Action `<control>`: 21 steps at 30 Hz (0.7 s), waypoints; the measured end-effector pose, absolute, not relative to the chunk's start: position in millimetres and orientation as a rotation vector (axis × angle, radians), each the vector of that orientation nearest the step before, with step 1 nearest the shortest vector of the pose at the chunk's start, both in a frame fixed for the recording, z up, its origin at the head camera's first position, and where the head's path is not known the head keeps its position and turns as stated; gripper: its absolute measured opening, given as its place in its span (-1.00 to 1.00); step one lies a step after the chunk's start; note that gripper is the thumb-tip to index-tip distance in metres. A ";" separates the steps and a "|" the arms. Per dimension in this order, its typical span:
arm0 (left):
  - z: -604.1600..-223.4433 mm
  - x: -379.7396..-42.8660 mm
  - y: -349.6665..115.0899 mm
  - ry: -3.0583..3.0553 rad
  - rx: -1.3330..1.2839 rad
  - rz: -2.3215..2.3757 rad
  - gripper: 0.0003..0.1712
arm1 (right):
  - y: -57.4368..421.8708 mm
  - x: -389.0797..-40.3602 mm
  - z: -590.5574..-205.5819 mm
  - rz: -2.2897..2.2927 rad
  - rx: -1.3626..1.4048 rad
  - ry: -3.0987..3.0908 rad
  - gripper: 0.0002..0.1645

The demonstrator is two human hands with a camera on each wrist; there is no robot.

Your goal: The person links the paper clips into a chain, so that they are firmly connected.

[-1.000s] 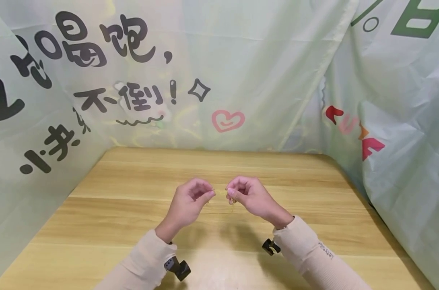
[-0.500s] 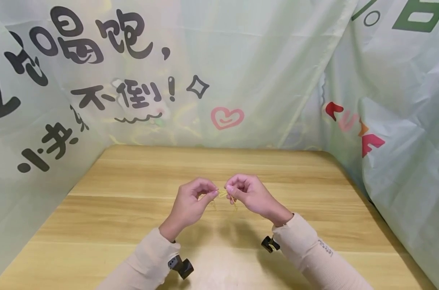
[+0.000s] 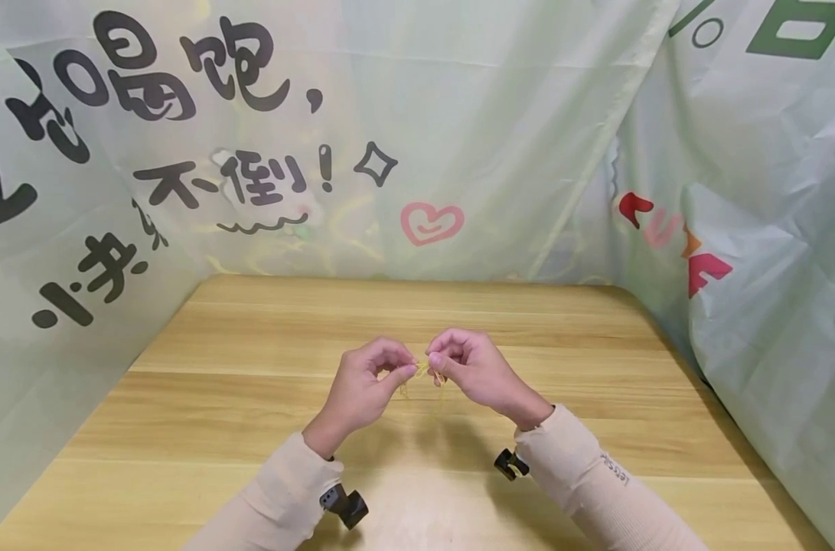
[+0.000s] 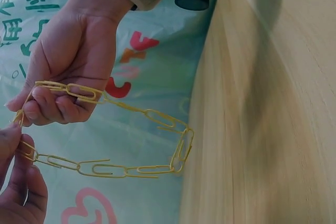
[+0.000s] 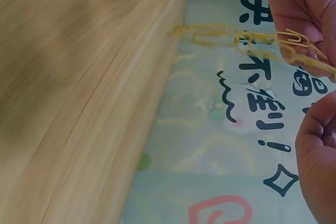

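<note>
A chain of yellow paper clips (image 4: 173, 168) hangs as a long loop below both hands in the left wrist view, its clips linked end to end. My left hand (image 3: 369, 379) pinches one end of it between thumb and forefinger. Close on the right, my right hand (image 3: 474, 370) pinches the other end, fingertips near the left ones. Short yellow strands show between and under the fingers in the head view. The right wrist view catches the paper clip chain (image 5: 254, 39) blurred, stretching away from the left hand (image 5: 302, 17). Both hands are held above the table.
The wooden table (image 3: 252, 321) spreads under the hands. Printed cloth (image 3: 513, 138) hangs behind it and at both sides. A small black camera sits at each wrist, the left camera (image 3: 344, 505) and the right camera (image 3: 511, 464).
The fingertips of both hands have drawn closer together, the left hand shifting slightly right. More of the yellow chain shows bunched between and below the fingers. The head view has tilted slightly.
</note>
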State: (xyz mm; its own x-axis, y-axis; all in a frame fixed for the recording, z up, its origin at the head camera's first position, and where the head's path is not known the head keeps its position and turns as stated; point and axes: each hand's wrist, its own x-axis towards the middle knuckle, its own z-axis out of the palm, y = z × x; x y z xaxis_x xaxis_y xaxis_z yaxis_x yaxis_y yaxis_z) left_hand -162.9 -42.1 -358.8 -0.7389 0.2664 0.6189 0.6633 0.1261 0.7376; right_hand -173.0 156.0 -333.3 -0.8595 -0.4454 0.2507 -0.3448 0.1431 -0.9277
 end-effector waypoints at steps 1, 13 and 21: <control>-358.4 -162.5 -42.5 -2.083 -0.903 -1.646 -0.88 | 155.5 -173.6 -333.8 -1.839 -0.801 2.318 -0.93; -360.0 -163.0 -41.3 -2.081 -0.866 -1.645 -0.91 | 153.7 -175.0 -336.6 -1.836 -0.728 2.351 -0.97; -359.5 -162.3 -40.8 -2.056 -0.802 -1.638 -0.91 | 158.7 -172.9 -336.0 -1.781 -0.766 2.279 -0.71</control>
